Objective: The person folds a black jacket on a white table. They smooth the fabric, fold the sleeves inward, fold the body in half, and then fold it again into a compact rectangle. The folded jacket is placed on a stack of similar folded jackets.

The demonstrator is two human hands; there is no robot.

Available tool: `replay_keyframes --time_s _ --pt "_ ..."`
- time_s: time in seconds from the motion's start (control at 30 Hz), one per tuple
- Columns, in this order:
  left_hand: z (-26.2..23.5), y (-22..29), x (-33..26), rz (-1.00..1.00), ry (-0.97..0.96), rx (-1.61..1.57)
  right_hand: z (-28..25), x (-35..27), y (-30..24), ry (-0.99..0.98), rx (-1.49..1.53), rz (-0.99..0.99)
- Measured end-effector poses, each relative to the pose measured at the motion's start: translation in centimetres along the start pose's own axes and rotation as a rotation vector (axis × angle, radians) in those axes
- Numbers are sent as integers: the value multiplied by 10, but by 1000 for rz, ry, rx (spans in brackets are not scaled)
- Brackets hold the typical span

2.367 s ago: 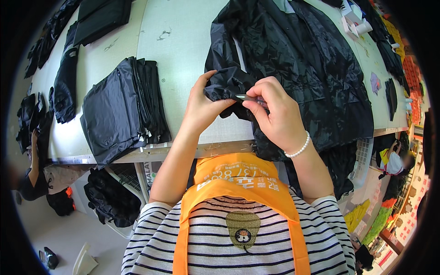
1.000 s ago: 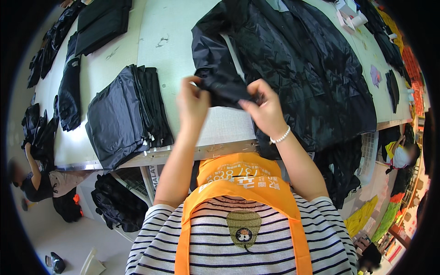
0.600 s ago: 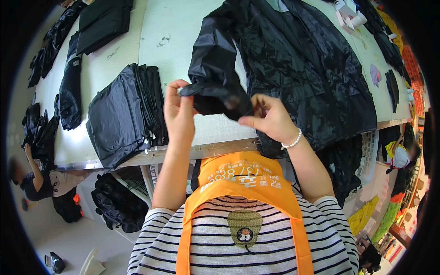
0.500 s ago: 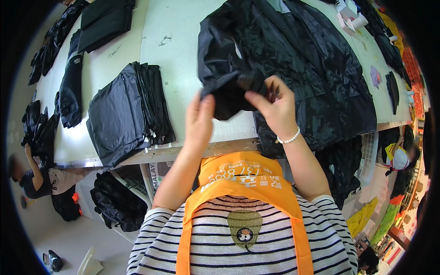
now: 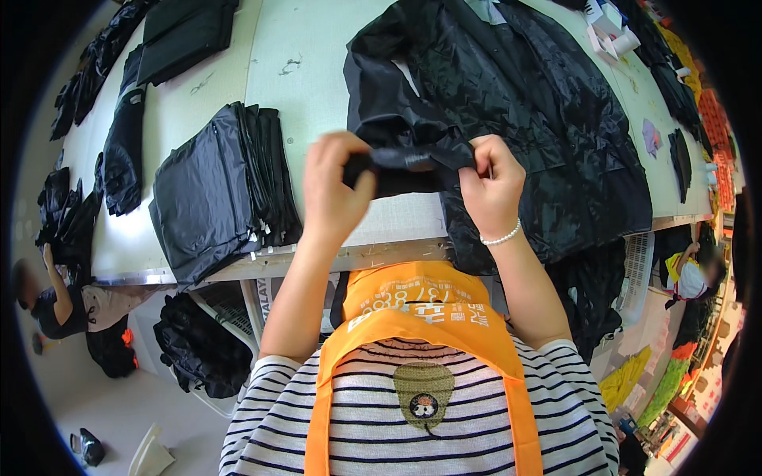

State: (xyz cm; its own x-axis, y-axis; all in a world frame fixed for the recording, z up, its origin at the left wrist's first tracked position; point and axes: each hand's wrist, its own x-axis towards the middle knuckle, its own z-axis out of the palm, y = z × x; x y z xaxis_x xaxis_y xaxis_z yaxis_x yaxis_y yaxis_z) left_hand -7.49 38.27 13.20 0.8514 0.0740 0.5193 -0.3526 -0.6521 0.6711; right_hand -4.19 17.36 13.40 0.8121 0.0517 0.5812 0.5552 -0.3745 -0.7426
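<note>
A black jacket (image 5: 540, 135) of shiny fabric lies spread over the table in front of me. One of its sleeves (image 5: 397, 119) bends toward me, and its end is stretched between my hands. My left hand (image 5: 335, 186) grips the left edge of the sleeve end, slightly blurred. The right edge is pinched between the thumb and bent fingers of my right hand (image 5: 492, 178), which wears a white bead bracelet. Held taut, the cuff shows a dark opening facing me.
A stack of folded black garments (image 5: 214, 190) sits on the table (image 5: 317, 71) to my left, and another black pile (image 5: 186, 36) lies farther back. A white dispenser (image 5: 607, 32) stands far right. Below the table, a basket (image 5: 238, 404) holds black cloth. Other people are at both sides.
My left hand has shifted up and left, and my right hand slightly right. The sleeve end, bunched and hanging before, is now pulled wide between them.
</note>
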Motion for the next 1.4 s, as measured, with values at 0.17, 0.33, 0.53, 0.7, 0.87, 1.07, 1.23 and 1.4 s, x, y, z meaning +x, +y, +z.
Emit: replay_keyframes --time_s 0.17,0.33,0.53,0.7,0.87,1.07,1.23,1.4 --pt "6 15 -12 -100 -116 -273 -8 0 -9 -177 102 218" --pt "-5 20 1 -76 65 -148 -29 -6 -29 -608 427 512" --pt "-12 15 1 89 125 -147 -28 2 -27 -163 -51 -21" --pt "-12 30 9 107 112 -84 -27 -3 -24 -80 -170 -324" --pt "-8 38 -2 238 -184 -162 -31 -6 -26 -40 -164 -304" --pt "-6 30 -8 280 151 -139 -49 -11 -29 -357 -183 -361" --pt "-13 31 -2 403 151 -42 -54 -27 -38 -457 215 213" --pt "-10 38 -4 398 109 -29 -50 -11 -60 -575 246 347"
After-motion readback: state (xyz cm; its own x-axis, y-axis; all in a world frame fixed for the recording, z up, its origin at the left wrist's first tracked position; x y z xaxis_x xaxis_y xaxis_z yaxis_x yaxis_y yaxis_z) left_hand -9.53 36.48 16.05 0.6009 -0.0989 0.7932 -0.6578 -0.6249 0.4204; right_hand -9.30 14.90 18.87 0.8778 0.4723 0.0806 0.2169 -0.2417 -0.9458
